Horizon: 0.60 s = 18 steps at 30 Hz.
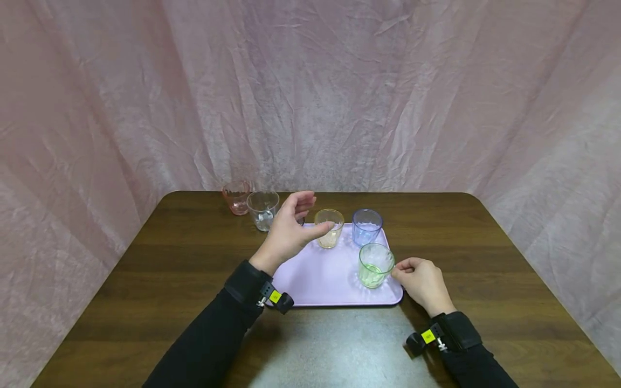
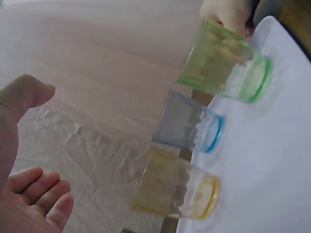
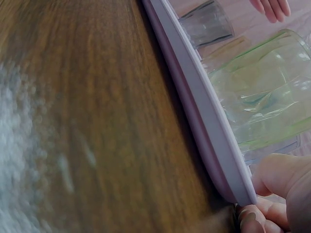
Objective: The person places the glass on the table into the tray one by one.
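A lilac tray point(image 1: 315, 280) lies on the table, carrying a green glass point(image 1: 372, 269), a blue glass point(image 1: 366, 226) and a yellow glass point(image 1: 329, 231). My right hand point(image 1: 423, 281) pinches the tray's right edge beside the green glass. In the right wrist view, the thumb point(image 3: 279, 174) is over the rim and the fingers point(image 3: 265, 213) are under it. My left hand point(image 1: 290, 231) hovers over the tray's back left, thumb spread from loosely bent fingers, nothing in it. Behind it, a dark-rimmed glass point(image 1: 301, 221) is mostly hidden.
Left of the tray, toward the table's back edge, stand a clear glass point(image 1: 263, 210) and a pink glass point(image 1: 236, 198). The brown wooden table point(image 1: 160, 280) reaches back to a pink curtain point(image 1: 310, 97).
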Available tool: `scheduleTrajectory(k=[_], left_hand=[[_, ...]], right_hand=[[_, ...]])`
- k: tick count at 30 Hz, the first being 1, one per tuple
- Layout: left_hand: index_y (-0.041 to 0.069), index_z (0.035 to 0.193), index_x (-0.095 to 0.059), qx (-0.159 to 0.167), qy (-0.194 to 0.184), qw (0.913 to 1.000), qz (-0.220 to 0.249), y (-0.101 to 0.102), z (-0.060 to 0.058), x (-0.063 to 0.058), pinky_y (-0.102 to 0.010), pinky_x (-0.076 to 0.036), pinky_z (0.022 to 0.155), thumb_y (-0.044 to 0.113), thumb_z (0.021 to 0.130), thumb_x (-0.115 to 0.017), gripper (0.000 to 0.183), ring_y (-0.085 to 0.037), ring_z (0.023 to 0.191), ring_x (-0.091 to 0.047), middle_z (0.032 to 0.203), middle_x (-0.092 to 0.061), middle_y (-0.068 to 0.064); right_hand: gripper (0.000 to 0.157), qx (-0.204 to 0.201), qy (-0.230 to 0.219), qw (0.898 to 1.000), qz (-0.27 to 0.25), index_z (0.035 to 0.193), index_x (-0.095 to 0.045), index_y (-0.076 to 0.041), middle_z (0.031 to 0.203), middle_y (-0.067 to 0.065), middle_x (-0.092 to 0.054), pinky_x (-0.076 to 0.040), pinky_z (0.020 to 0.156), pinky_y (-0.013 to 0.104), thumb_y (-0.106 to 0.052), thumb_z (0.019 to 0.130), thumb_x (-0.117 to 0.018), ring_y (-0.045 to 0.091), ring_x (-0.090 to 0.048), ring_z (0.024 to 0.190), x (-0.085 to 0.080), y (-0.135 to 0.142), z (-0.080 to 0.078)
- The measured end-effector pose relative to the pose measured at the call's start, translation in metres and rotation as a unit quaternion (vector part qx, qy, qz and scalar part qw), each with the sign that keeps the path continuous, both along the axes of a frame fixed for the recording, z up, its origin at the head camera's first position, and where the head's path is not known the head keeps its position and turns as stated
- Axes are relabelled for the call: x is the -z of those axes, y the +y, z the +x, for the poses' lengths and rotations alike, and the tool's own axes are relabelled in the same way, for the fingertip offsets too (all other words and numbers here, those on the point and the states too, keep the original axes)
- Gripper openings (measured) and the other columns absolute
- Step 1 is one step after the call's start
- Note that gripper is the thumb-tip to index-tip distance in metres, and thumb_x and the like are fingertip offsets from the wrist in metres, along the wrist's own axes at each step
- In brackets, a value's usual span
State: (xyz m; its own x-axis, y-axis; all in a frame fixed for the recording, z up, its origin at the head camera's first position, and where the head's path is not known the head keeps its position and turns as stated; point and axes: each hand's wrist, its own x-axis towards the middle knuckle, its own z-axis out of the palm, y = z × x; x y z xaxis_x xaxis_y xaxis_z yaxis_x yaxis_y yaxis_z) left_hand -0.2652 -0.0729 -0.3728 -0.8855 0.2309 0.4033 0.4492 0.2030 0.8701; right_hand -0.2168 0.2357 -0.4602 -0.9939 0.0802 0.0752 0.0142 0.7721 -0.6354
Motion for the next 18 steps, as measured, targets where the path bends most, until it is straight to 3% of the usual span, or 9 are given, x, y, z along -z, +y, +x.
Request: scheduleTrajectory(k=[18], left_hand=[[-0.002, 0.137, -0.044, -0.062, 0.007, 0.998, 0.007, -0.032, -0.013, -0.008, -0.042, -0.037, 0.105, 0.019, 0.081, -0.085, 0.073, -0.021, 0.122, -0.046, 0.131, -0.052, -0.009]], right_hand=[[0.014, 0.002, 0.005, 1.0, 0.008, 0.088, -0.073, -0.007, 0.078, 0.003, -0.068, -0.044, 0.057, 0.031, -0.021, 0.086, -0.073, 0.018, -0.056, 0.067, 0.002, 0.0, -0.001]])
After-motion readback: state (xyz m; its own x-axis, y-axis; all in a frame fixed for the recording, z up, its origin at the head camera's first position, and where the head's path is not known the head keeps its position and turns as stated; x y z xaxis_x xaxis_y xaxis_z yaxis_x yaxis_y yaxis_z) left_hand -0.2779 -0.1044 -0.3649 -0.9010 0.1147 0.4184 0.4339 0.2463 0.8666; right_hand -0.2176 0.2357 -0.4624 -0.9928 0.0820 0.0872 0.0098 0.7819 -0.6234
